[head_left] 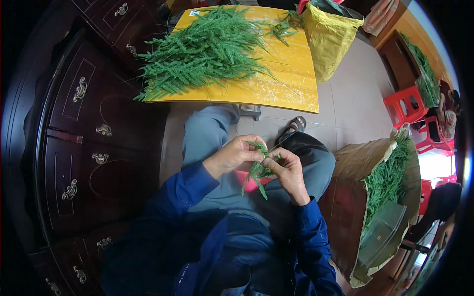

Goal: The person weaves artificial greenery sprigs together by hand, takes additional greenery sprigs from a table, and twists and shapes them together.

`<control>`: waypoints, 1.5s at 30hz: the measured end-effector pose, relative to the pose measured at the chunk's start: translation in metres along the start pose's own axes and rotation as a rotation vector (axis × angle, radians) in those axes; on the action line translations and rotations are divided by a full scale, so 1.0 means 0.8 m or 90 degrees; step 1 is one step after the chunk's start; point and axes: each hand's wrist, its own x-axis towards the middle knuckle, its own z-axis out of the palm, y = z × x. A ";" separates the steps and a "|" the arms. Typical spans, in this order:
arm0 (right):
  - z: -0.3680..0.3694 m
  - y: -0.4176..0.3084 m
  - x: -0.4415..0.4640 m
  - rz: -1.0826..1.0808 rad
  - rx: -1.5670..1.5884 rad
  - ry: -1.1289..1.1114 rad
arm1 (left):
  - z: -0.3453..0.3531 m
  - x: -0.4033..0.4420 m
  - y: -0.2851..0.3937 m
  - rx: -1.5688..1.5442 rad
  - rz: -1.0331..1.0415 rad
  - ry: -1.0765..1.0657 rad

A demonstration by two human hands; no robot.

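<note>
Between my two hands, above my lap, is a small green artificial plant sprig (257,170) with feathery, needle-like leaves. My left hand (240,154) pinches its upper part between thumb and fingers. From the other side my right hand (286,170) grips the sprig near its middle, thumb and fingertips pressed together. Several leafy tips hang down below the fingers. In front of my knees, a large heap of similar green sprigs (202,54) covers the left part of a yellow table (291,74).
A few loose sprigs (282,32) lie at the table's far right, beside a yellow sack (328,42). To my right stands an open cardboard box (348,192) full of greenery. Dark wooden drawers (79,148) line my left. Red stools (406,106) and another person (448,116) are farther right.
</note>
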 end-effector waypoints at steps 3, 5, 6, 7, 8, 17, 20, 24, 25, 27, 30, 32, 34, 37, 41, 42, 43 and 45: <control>0.000 0.002 0.000 0.006 0.032 -0.022 | -0.001 0.001 -0.001 0.023 0.005 0.019; 0.001 0.008 0.001 0.010 0.058 -0.029 | -0.002 0.001 0.000 0.037 0.005 0.024; 0.001 0.012 0.002 0.014 0.069 -0.029 | -0.003 0.001 0.001 0.044 0.005 0.027; 0.002 0.015 0.002 0.019 0.080 -0.028 | -0.004 0.001 0.001 0.046 0.003 0.024; 0.002 0.017 0.002 0.021 0.095 -0.032 | -0.005 0.002 0.000 0.047 0.001 0.023; 0.012 -0.003 -0.003 0.127 0.150 -0.018 | -0.003 -0.001 0.004 0.030 -0.039 0.001; 0.015 -0.002 -0.003 0.129 0.168 -0.009 | -0.007 0.001 0.002 -0.001 -0.053 -0.017; 0.011 0.002 0.000 0.111 0.147 -0.013 | 0.001 -0.002 0.006 0.024 -0.017 -0.043; 0.010 0.005 0.002 0.104 0.134 -0.011 | 0.000 -0.001 0.003 0.069 0.008 -0.033; 0.011 0.006 0.004 0.084 0.126 0.002 | 0.000 0.001 0.000 0.159 0.057 -0.013; 0.011 0.010 0.009 0.076 0.127 0.036 | 0.014 -0.003 0.003 0.380 0.196 0.083; 0.012 0.011 0.011 0.068 0.140 0.060 | 0.020 -0.005 0.006 0.449 0.230 0.125; 0.017 0.009 0.012 0.046 0.164 0.078 | 0.024 -0.006 0.010 0.485 0.256 0.160; 0.017 0.009 0.011 0.013 0.153 0.083 | 0.026 -0.006 0.009 0.441 0.242 0.191; 0.018 0.014 0.011 -0.020 0.114 0.097 | 0.019 -0.002 -0.004 0.360 0.180 0.221; 0.017 0.017 0.012 -0.023 0.111 0.094 | 0.021 -0.002 -0.002 0.366 0.178 0.230; 0.016 0.019 0.013 -0.026 0.109 0.092 | 0.023 -0.004 0.000 0.413 0.213 0.229; 0.018 0.014 0.009 0.026 0.129 0.100 | 0.030 -0.008 0.007 0.508 0.285 0.226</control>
